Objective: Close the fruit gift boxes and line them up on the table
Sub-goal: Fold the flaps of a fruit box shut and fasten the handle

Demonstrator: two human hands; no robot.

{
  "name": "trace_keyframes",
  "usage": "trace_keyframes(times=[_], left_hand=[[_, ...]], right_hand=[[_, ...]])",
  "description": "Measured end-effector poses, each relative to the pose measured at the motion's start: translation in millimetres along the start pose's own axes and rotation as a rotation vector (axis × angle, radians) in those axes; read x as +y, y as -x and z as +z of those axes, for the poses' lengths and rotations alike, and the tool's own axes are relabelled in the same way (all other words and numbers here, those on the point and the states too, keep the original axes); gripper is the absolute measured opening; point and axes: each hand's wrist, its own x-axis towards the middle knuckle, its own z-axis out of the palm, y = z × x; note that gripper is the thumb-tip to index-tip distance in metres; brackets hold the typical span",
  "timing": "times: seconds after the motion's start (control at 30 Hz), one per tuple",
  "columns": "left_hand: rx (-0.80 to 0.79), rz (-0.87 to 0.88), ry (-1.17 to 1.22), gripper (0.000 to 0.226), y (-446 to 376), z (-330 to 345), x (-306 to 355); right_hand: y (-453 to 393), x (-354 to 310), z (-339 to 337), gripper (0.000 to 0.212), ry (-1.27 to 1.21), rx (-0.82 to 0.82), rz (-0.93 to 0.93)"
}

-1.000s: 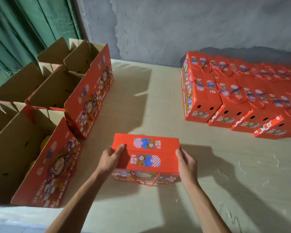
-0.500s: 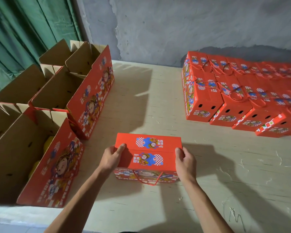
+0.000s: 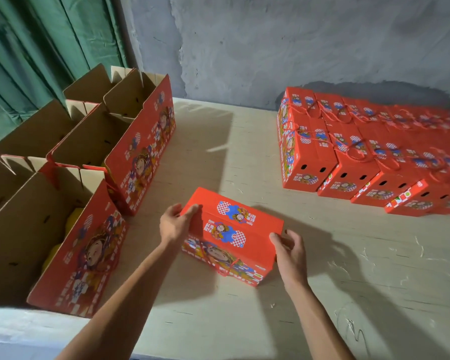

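Pale scuffed tabletop (image 3: 244,157), grey plaster wall (image 3: 270,42), green curtain (image 3: 36,48).
Left hand (image 3: 173,224) and right hand (image 3: 290,252) grip closed red gift box (image 3: 231,235).

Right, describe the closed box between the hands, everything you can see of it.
The box is red printed cardboard, oblong, its top flaps shut along a middle seam, with cartoon figures on blue and checkered patches. A red cord handle hangs down its near side. It sits skewed on the table, apart from the closed row at the right. The left hand grips its left end, thumb on top; the right hand holds its right end.
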Motion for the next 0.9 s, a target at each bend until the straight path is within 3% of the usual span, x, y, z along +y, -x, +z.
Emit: trace_keyframes(times=[0.1, 0.27, 0.4, 0.53, 0.77, 0.9], left_hand=[[0.092, -0.066, 0.099, 0.084, 31, 3, -22], [-0.055, -0.198, 0.364, 0.046, 67, 23, -37], [-0.151, -0.289, 0.392, 0.034, 82, 35, -41], [-0.136, -0.221, 0.341, 0.027, 77, 28, -37], [-0.107, -0.162, 0.301, 0.009, 62, 34, -11], [-0.154, -0.173, 0.284, 0.009, 52, 41, 4]], right_hand=[[-8, -2, -4, 0.061, 0.039, -0.059, -0.013], [-18, -10, -2, 0.055, 0.034, -0.211, -0.046], [-20, -12, -10, 0.030, 0.206, -0.040, -0.102], [-2, -2, -21, 0.055, 0.278, 0.072, -0.125], [29, 17, -19, 0.040, 0.111, -0.230, 0.102], [41, 21, -3, 0.042, 0.080, -0.253, 0.167]])
